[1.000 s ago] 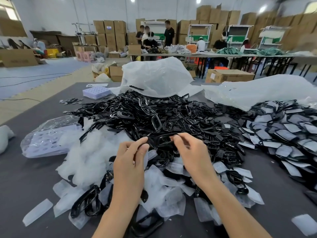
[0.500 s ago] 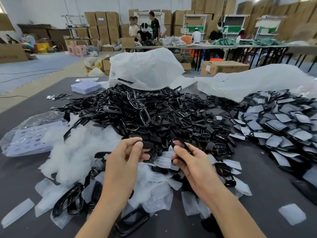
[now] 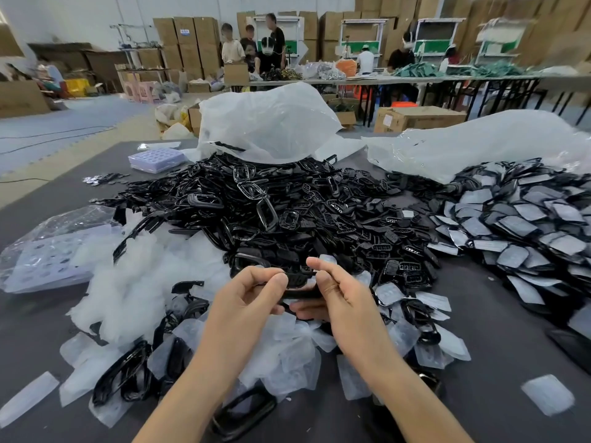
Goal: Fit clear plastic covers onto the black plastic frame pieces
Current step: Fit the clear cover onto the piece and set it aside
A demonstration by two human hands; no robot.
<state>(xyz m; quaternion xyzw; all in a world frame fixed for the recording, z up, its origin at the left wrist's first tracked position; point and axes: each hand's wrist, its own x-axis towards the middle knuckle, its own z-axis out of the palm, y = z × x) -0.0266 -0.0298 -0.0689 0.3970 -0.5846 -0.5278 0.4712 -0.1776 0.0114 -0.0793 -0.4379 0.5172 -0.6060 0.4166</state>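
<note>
A black plastic frame piece (image 3: 299,284) is held between both hands above the table, just in front of the big heap of black frames (image 3: 271,206). My left hand (image 3: 246,302) pinches its left end with thumb and forefinger. My right hand (image 3: 339,298) grips its right end, fingers curled around it. Loose clear plastic covers (image 3: 287,346) lie scattered under my wrists, mixed with a few black frames. Much of the held piece is hidden by my fingers.
A pile of frames with covers fitted (image 3: 524,225) lies at the right. White fluffy packing (image 3: 134,282) and a bagged perforated tray (image 3: 48,254) sit at the left. Two large plastic bags (image 3: 265,123) lie behind the heap. People stand at tables in the background.
Both hands drew back from the black heap toward me and came closer together; they now hold one black frame piece between them. The camera tilted slightly.
</note>
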